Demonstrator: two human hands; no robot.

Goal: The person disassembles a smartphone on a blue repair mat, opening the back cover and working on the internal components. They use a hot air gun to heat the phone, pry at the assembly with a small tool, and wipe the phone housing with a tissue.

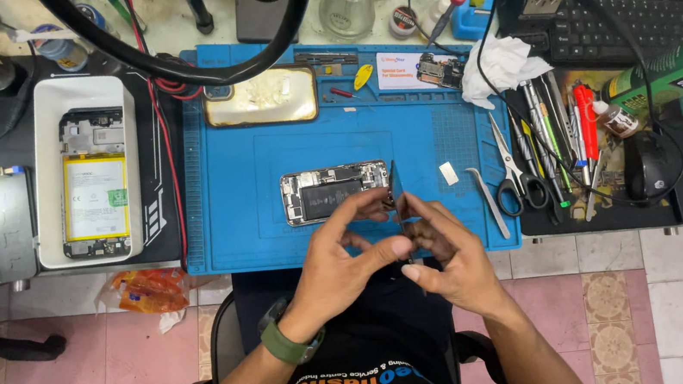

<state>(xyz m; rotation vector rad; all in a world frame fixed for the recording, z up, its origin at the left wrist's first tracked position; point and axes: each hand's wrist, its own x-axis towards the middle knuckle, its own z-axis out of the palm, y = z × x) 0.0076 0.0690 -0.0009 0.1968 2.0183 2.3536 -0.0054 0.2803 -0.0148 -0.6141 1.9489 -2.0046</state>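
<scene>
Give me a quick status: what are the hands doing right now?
Left hand and right hand together pinch a thin dark strip, upright. Opened phone lies just beyond on blue mat. Nothing between.

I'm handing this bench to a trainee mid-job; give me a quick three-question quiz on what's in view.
1. True or false: the opened phone lies on the blue mat.
2. What sits in the white tray? A) scissors B) a second opened phone C) a keyboard
3. Which wrist has the green watch?

Key: 1 true. 2 B, the phone with the yellow battery. 3 Left; the left hand and right hand pinch a thin dark part together.
</scene>
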